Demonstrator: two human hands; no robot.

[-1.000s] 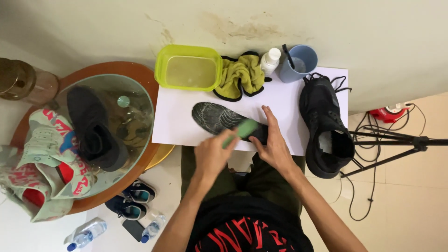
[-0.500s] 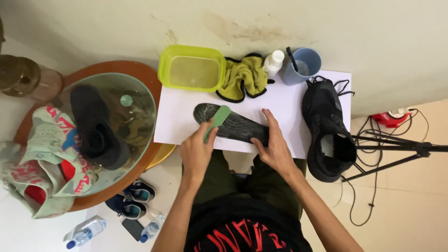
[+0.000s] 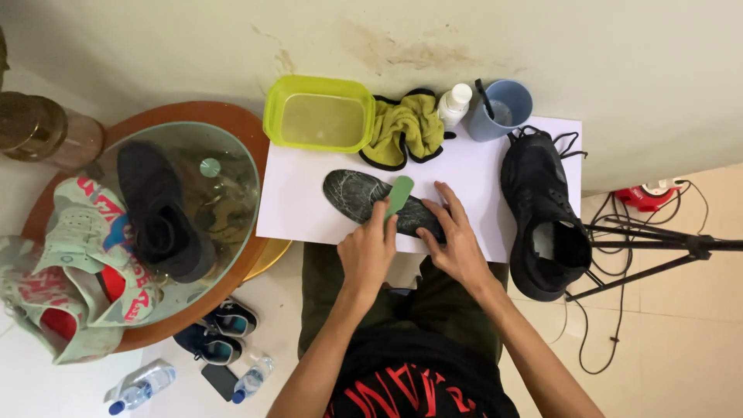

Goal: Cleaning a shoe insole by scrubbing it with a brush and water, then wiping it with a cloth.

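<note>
The left hand [image 3: 368,251] grips a green brush [image 3: 398,197], laid on the dark insole [image 3: 379,203]. The right hand [image 3: 457,244], at the insole's 4 o'clock, presses flat on its heel end, pinning it to the white tabletop [image 3: 302,201]. This looks like mid-scrub; another stroke would call for that steady hold. A black shoe [image 3: 542,209] lies at 3 o'clock. At 12 sit a tub [image 3: 319,114], cloth [image 3: 402,128], bottle [image 3: 454,104] and cup [image 3: 503,108].
</note>
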